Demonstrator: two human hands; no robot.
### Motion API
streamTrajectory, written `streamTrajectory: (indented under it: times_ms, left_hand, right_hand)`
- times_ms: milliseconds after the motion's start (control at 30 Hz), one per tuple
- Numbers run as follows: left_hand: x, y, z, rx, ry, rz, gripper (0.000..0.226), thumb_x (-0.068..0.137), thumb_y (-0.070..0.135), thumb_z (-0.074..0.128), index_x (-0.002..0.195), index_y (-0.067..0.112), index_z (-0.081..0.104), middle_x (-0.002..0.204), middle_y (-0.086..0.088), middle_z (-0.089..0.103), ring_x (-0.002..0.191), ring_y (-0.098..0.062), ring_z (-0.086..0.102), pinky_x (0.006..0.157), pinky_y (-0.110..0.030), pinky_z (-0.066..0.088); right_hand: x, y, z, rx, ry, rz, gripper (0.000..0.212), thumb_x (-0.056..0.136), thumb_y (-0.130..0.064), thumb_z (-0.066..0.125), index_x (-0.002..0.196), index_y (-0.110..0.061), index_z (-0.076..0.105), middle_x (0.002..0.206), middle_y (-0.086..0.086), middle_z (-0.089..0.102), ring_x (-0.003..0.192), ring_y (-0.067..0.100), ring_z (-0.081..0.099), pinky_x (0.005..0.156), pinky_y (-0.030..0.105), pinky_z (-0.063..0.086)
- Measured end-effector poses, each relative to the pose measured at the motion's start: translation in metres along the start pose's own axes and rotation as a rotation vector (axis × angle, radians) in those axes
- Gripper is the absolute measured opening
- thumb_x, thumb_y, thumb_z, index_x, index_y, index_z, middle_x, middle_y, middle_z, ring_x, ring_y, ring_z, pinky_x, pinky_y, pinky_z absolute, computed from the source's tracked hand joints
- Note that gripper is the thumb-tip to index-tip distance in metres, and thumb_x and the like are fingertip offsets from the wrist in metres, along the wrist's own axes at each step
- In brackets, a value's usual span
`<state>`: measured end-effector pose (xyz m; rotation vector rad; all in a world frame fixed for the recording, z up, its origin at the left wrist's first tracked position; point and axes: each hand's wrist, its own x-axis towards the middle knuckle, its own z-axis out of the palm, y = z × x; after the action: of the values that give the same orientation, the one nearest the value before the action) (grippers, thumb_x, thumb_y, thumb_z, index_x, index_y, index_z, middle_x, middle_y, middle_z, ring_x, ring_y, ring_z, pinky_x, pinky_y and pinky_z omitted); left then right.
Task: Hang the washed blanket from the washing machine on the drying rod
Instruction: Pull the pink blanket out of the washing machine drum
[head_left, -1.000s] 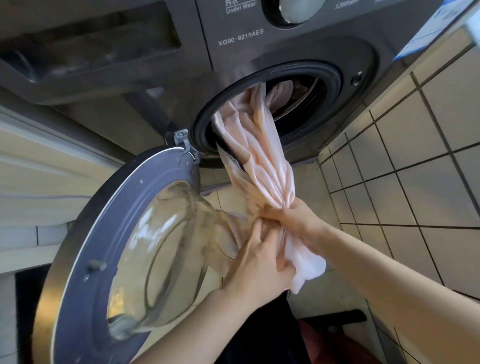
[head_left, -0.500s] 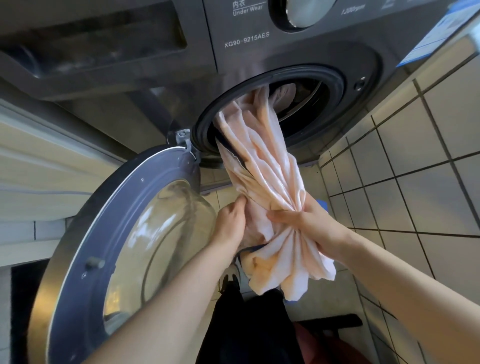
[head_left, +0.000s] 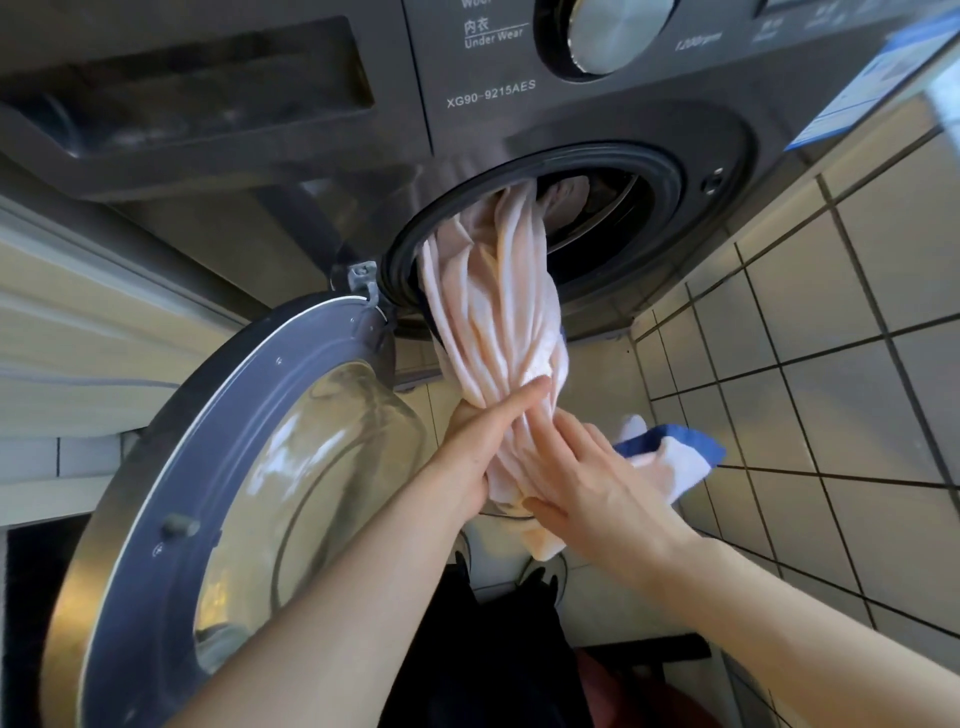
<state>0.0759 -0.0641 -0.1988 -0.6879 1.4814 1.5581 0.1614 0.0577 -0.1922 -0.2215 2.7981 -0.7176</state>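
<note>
We're at the washing machine (head_left: 311, 171), a dark grey front loader with XG90-9215AES printed under the dial (head_left: 608, 31). Door (head_left: 218, 415) is swung wide open to the left on its hinge (head_left: 363, 275), and the glass bowl (head_left: 322, 467) faces us.

Blanket (head_left: 493, 312): pale pink, bunched into a thick rope. The upper part sits inside the drum opening (head_left: 623, 218), draped over the lower-left rim of the seal. The rest hangs out and down in front of the machine, between the open door and the tiles (head_left: 805, 364). So it's partly out, partly in the drum. We can't tell how much is inside; the drum is dark behind it.

Left grip (head_left: 475, 441): wrapped round the bunched blanket from the left, low on the rope. The thumb lies straight along the front of the cloth, pointing up and right. The other fingers go behind the cloth and are hidden. It holds the blanket.

Right grip (head_left: 597, 483): right against the left one, just below and to its right. Fingers lie fairly straight across the front of the bundle with the thumb tucked under it, so the cloth is pinched between thumb and palm. A short tail of pink cloth hangs below that thumb.

Past the right grip, a white corner with a blue edge (head_left: 675, 452) sticks out to the right. It looks like the same blanket, but the hand covers the join, so we can't confirm.

Below the hands: dark trousers (head_left: 493, 665). Detergent drawer (head_left: 208, 88) is top left. A blue-and-white sticker (head_left: 862, 83) sits at the machine's top right corner.
</note>
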Motion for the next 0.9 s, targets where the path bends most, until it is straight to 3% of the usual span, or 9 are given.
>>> streamTrajectory:
  times_ms: [100, 167, 300, 433, 500, 600, 700, 800, 900]
  left_hand:
    - [0.001, -0.001, -0.002, 0.051, 0.077, -0.015, 0.048, 0.065, 0.030, 0.084, 0.107, 0.016, 0.068, 0.087, -0.006, 0.075, 0.078, -0.022, 0.073, 0.062, -0.028, 0.055]
    - [0.000, -0.002, -0.005, 0.070, 0.099, -0.015, 0.039, 0.068, 0.021, 0.081, 0.104, 0.016, 0.067, 0.085, -0.006, 0.074, 0.074, -0.022, 0.071, 0.060, -0.027, 0.054]
    - [-0.005, -0.003, -0.016, 0.130, 0.123, 0.011, 0.026, 0.074, 0.014, 0.076, 0.092, 0.022, 0.060, 0.086, -0.002, 0.067, 0.076, -0.017, 0.064, 0.059, -0.025, 0.048]
    - [-0.010, -0.004, -0.024, 0.325, 0.091, 0.077, 0.044, 0.062, 0.017, 0.077, 0.104, 0.020, 0.064, 0.095, 0.000, 0.071, 0.086, -0.016, 0.067, 0.078, -0.031, 0.055]
    - [-0.015, -0.003, -0.026, 0.459, 0.059, 0.124, 0.055, 0.050, 0.026, 0.071, 0.104, 0.021, 0.065, 0.097, 0.004, 0.071, 0.089, -0.012, 0.067, 0.080, -0.028, 0.055]
    - [-0.024, -0.003, -0.031, 0.588, 0.012, 0.169, 0.050, 0.051, 0.027, 0.069, 0.101, 0.025, 0.061, 0.095, 0.009, 0.069, 0.087, -0.007, 0.064, 0.071, -0.020, 0.050]
    - [-0.032, -0.002, -0.040, 0.670, -0.060, 0.191, 0.045, 0.068, 0.015, 0.075, 0.105, 0.029, 0.053, 0.091, 0.019, 0.060, 0.079, 0.009, 0.053, 0.060, -0.007, 0.042]
    - [-0.040, -0.002, -0.050, 0.732, -0.107, 0.212, 0.043, 0.074, 0.011, 0.073, 0.106, 0.030, 0.050, 0.089, 0.022, 0.054, 0.074, 0.015, 0.047, 0.056, 0.001, 0.038]
    - [-0.052, -0.002, -0.058, 0.803, -0.132, 0.215, 0.037, 0.074, 0.014, 0.074, 0.095, 0.033, 0.049, 0.084, 0.026, 0.052, 0.073, 0.012, 0.050, 0.057, 0.001, 0.040]
  right_hand:
    - [0.000, 0.009, -0.015, -0.139, -0.007, -0.132, 0.069, 0.076, -0.040, 0.072, 0.133, -0.009, 0.049, 0.109, -0.002, 0.060, 0.103, 0.020, 0.056, 0.086, 0.019, 0.028]
    - [0.000, 0.013, -0.030, -0.054, -0.128, -0.189, 0.057, 0.089, -0.042, 0.056, 0.138, -0.014, 0.047, 0.116, -0.002, 0.062, 0.112, 0.018, 0.053, 0.093, 0.024, 0.042]
    - [0.007, 0.028, -0.059, 0.139, -0.164, -0.096, 0.037, 0.096, -0.024, 0.053, 0.133, -0.028, 0.049, 0.116, -0.008, 0.064, 0.096, 0.009, 0.064, 0.084, 0.027, 0.054]
    - [0.033, 0.051, -0.062, -0.219, -0.040, -0.165, 0.063, 0.085, -0.007, 0.065, 0.142, -0.018, 0.040, 0.133, 0.005, 0.050, 0.121, 0.025, 0.049, 0.097, 0.039, 0.049]
    - [0.052, 0.055, -0.056, -0.380, -0.100, -0.179, 0.088, 0.078, -0.015, 0.075, 0.150, -0.018, 0.024, 0.147, 0.011, 0.036, 0.136, 0.033, 0.034, 0.106, 0.045, 0.042]
    - [0.082, 0.053, -0.044, -0.557, -0.195, -0.323, 0.115, 0.069, -0.038, 0.081, 0.154, -0.027, 0.003, 0.157, 0.013, 0.015, 0.144, 0.041, 0.017, 0.114, 0.054, 0.027]
    - [0.105, 0.043, -0.033, -0.692, -0.244, -0.519, 0.124, 0.065, -0.042, 0.081, 0.153, -0.029, -0.007, 0.159, 0.011, 0.007, 0.144, 0.043, 0.012, 0.115, 0.058, 0.018]
    - [0.124, 0.030, -0.026, -0.755, -0.307, -0.654, 0.130, 0.062, -0.051, 0.079, 0.150, -0.033, -0.013, 0.160, 0.004, 0.006, 0.144, 0.042, 0.008, 0.115, 0.059, 0.013]
    - [0.139, 0.024, -0.017, -0.724, -0.464, -0.690, 0.118, 0.062, -0.060, 0.075, 0.149, -0.040, -0.002, 0.159, -0.009, 0.012, 0.145, 0.038, -0.001, 0.114, 0.060, 0.012]
